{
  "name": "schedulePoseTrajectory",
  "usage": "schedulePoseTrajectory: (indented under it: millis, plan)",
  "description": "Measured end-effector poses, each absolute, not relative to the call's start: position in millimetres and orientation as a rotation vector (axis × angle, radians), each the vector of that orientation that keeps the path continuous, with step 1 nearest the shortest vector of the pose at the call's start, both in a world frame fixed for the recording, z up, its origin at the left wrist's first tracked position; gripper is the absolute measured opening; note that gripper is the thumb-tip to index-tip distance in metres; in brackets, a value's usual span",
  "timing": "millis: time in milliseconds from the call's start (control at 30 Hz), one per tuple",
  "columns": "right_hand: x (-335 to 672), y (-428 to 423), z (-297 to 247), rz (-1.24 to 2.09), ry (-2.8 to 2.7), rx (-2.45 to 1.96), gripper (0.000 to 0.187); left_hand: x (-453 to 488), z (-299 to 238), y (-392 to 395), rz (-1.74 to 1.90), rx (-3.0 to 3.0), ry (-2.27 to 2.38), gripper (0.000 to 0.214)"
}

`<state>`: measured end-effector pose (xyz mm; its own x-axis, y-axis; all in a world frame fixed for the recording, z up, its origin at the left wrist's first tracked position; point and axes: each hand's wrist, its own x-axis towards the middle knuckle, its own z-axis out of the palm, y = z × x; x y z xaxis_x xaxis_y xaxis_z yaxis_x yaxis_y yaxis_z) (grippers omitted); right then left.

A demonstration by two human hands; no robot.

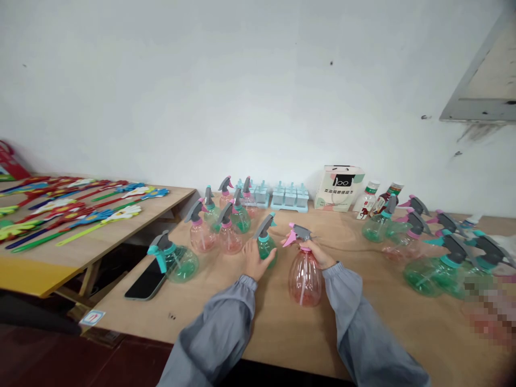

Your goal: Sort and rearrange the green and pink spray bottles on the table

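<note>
My right hand (316, 255) is closed round the neck of a clear pink spray bottle (305, 282), which has a grey head and pink trigger. My left hand (255, 260) rests against a green spray bottle (266, 248) with a grey and teal head, thumb on its near side and fingers at its left. Several pink spray bottles (202, 236) and green ones stand together just beyond my left hand. Farther left, another green spray bottle (182, 264) leans over a dark phone (145, 280).
Light-blue ice-pop molds (289, 196), a paper bag (339, 188) and two labelled bottles (367, 200) line the wall. More spray bottles (427, 274) crowd the right side. On the left table (91, 252) lie several colourful hand-shaped sticks (121, 214).
</note>
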<state>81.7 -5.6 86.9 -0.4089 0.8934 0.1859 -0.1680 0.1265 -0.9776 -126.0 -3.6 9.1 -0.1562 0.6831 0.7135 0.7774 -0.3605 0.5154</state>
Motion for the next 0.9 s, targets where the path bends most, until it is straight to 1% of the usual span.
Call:
schedulePoseTrajectory:
  millis: [233, 400, 667, 900]
  plan:
    - [85.8, 3.6, 73.3, 1.319, -1.456, -0.79, 0.043, -125.4, 7.3, -2.0, -1.607, -1.965, -1.714, 0.053]
    - [84.2, 0.7, 78.3, 1.347, -1.507, -0.762, 0.041, -125.4, 6.2, -1.0, -1.61, -1.972, -1.715, 0.053]
    - [83.1, -3.3, 79.7, 1.382, -1.532, -0.755, 0.049, -125.6, 6.1, -1.5, -1.601, -1.972, -1.736, 0.055]
    - [86.4, 5.9, 65.9, 1.336, -1.409, -0.728, 0.044, -126.5, 5.0, -1.1, -1.565, -1.975, -1.722, 0.057]
